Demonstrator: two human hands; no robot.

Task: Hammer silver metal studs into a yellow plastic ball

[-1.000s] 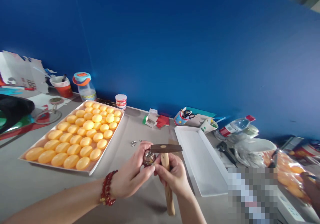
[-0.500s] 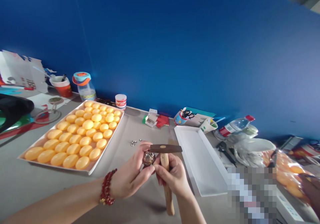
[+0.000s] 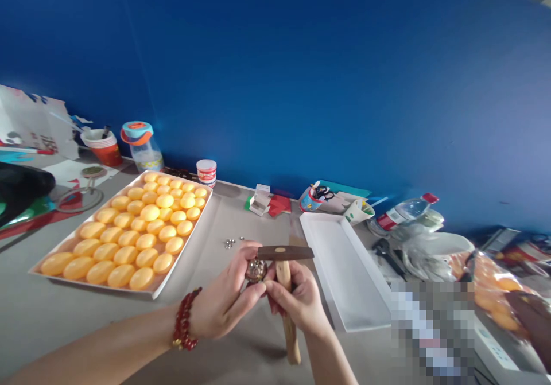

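My left hand (image 3: 226,302), with a red bead bracelet (image 3: 185,321) at the wrist, is closed around a small round metal piece with a knobbly face (image 3: 256,270). Beside it, my right hand (image 3: 299,299) grips a hammer (image 3: 286,253) by its wooden handle, just under the dark head. The handle's lower end points down toward me. My right thumb and fingertips meet the left thumb at the metal piece; whether they pinch something small there is hidden. Several tiny shiny metal balls (image 3: 229,242) lie on the table beyond my left hand.
A shallow box of orange balls (image 3: 160,286) is on the left, an oblong white tray (image 3: 350,322) on the right. Along the blue wall stand a jug (image 3: 146,152), a small tub (image 3: 206,174), a pen cup (image 3: 310,200) and a bottle (image 3: 404,213). A power strip (image 3: 495,345) lies lower right.
The view has shifted very slightly. Both hands keep their hold on the metal piece and the hammer, with hardly any visible movement.
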